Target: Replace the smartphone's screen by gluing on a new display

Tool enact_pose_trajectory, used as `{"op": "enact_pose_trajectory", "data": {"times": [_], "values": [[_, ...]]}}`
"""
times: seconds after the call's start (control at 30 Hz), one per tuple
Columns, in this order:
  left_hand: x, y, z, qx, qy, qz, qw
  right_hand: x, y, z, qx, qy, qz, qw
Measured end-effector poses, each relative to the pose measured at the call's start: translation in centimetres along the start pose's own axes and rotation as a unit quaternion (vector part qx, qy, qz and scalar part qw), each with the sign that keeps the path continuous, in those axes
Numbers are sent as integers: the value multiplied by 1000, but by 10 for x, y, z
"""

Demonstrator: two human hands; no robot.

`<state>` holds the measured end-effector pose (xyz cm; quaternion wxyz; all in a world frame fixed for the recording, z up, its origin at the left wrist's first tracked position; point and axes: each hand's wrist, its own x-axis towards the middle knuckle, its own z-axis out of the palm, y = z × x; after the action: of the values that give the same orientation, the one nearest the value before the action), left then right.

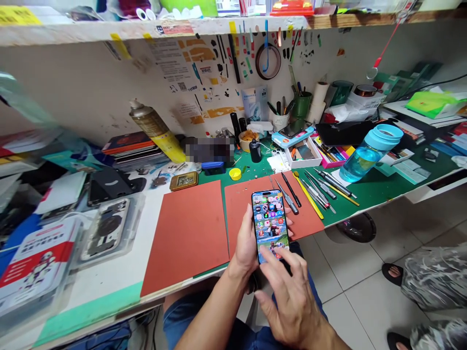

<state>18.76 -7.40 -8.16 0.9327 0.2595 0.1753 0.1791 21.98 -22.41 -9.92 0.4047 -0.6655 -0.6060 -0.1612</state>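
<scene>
A lit smartphone (270,224) with rows of app icons on its screen rests in my left hand (245,243). The fingers and thumb of that hand wrap round the phone's sides. My right hand (288,289) hovers over the lower part of the screen with its fingers apart and nothing in them; whether a fingertip touches the glass I cannot tell. Just past the phone, a grey pen-shaped tool (286,197) and a black tweezer-like tool (291,189) lie on a reddish-brown mat (308,221).
A second brown mat (189,228) lies left. Tweezers (316,192), a yellow-handled tool (308,197) and a blue water bottle (368,153) stand or lie right. An opened phone frame (105,228) sits far left. A shelf (175,26) hangs overhead. Another person's legs (434,277) show at right.
</scene>
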Motion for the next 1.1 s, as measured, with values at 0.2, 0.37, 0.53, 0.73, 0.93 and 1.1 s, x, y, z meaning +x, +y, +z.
{"op": "enact_pose_trajectory", "data": {"times": [0.2,0.37,0.53,0.73,0.93,1.1], "values": [[1,-1,-1,1,-7,0,1000,-10,6,-3,35,72,12,997],[1,-1,0,-3,-20,-4,1000,-7,22,-9,43,100,52,993],[1,-1,-1,-4,-24,-2,1000,12,31,-19,65,94,46,992],[4,0,-5,0,-17,5,1000,-7,22,-13,74,40,-80,993],[5,0,-6,-3,-36,-2,999,-24,17,-12,43,11,-52,998],[4,0,-6,11,-38,-2,999,-31,15,-16,67,99,6,993]]}}
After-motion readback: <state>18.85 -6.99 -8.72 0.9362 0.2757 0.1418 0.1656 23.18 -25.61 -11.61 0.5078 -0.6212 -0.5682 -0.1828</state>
